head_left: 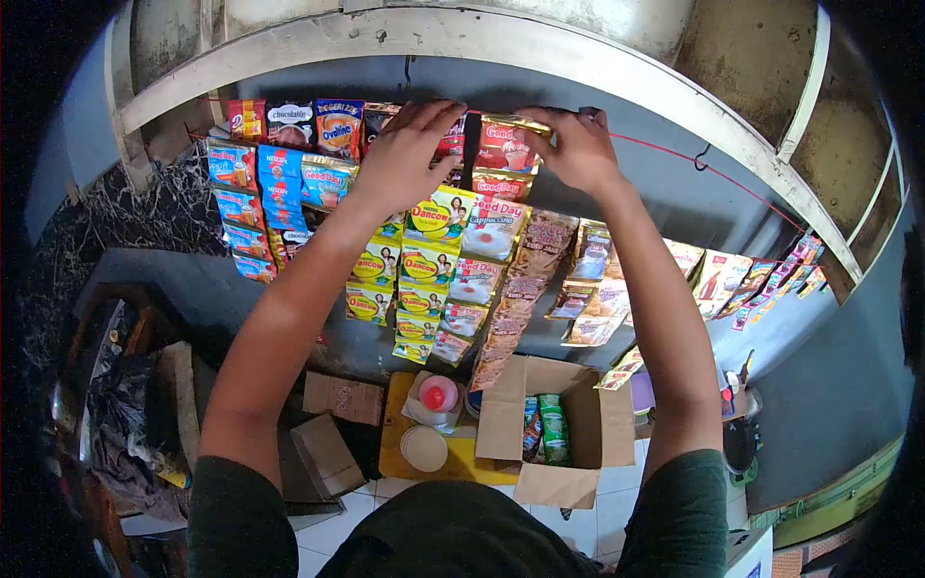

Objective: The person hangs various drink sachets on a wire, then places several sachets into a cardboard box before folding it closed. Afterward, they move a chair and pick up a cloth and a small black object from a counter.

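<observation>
Both my arms reach up to a red string [665, 152] hung with strips of drink sachets. My left hand [416, 154] is closed at the string, over the tops of the sachets; what its fingers hold is hidden. A red sachet [451, 144] shows just beside its fingers. My right hand [576, 152] has its thumb and fingers closed at the top right edge of a red Good Day sachet strip [506, 146]. Below hang yellow Dancow sachets [424, 265], Good Day Cappuccino sachets [479, 279] and a long brown sachet strip [525, 275].
Blue sachet strips [281, 188] hang at left, more sachets [723, 279] at right. Below, an open cardboard box [617, 414] holds green packs [553, 429], near a pink-red round container [438, 393] on a yellow surface [400, 462]. A white beam [462, 37] curves overhead.
</observation>
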